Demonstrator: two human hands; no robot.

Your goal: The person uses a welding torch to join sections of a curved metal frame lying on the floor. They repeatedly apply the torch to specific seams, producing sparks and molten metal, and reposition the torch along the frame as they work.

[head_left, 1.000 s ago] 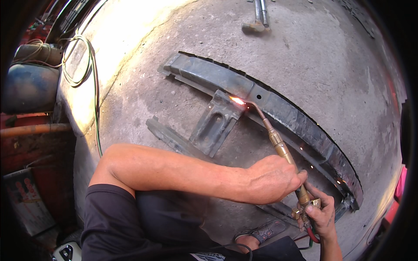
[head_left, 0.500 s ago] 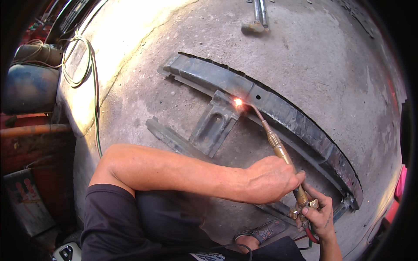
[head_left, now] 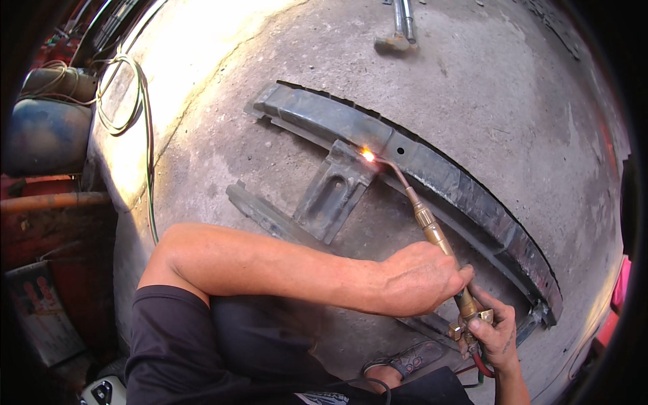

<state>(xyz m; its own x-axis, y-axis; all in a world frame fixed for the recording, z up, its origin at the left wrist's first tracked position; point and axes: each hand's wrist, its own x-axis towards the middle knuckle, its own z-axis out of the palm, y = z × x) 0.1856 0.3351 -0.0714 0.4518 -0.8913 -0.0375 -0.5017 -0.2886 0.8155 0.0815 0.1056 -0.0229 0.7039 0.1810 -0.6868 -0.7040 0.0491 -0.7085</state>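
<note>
A brass gas welding torch (head_left: 424, 217) slants up and to the left across the middle. My left hand (head_left: 420, 275) is closed round its handle, the forearm lying across my knees. Lower down, my right hand (head_left: 498, 332) grips the valve end, where a red hose comes out. At the bent tip a bright orange-white glow (head_left: 367, 155) burns where a long curved dark metal beam (head_left: 324, 115) meets a stamped metal bracket (head_left: 331, 196). The glow hides the joint itself. The bracket runs from the beam toward a second metal strip (head_left: 264, 214), partly behind my left arm.
A hammer (head_left: 395, 44) lies on the concrete floor (head_left: 472, 88) beyond the beam. Coiled hoses (head_left: 143, 101) hang and trail at the left, beside a blue tank (head_left: 47, 138). My sandalled foot (head_left: 418, 358) is under the torch's lower end.
The glow at the torch tip has shifted very slightly up and left, with a small orange flare now above it. Both hands and the metal parts look unmoved.
</note>
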